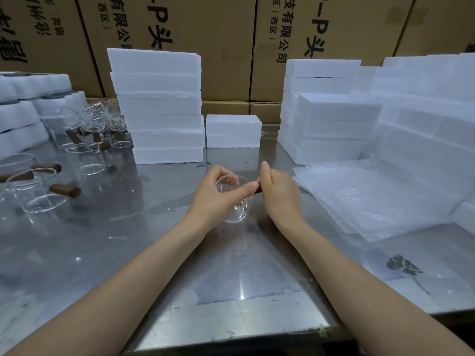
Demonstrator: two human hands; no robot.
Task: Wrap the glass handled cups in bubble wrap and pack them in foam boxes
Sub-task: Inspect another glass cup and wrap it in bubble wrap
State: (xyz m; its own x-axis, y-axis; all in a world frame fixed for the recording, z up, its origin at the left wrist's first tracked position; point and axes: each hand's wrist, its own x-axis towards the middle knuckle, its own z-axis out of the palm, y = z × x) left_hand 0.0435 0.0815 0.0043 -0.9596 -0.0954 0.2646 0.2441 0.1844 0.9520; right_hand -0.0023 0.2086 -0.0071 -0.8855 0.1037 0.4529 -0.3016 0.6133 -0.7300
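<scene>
With the cup (232, 199) held upright at frame centre, left hand (218, 194) curls round its glass body and right hand (279, 194) pinches the wooden handle sticking out right. Bubble wrap (372, 201) lies to the right, nearest the right hand.

Your right hand (279, 194) hides nearly all of the cup's wooden handle (257, 189); the foam boxes (442, 119) run off the right edge, and the carton print (159, 29) is cropped above
</scene>
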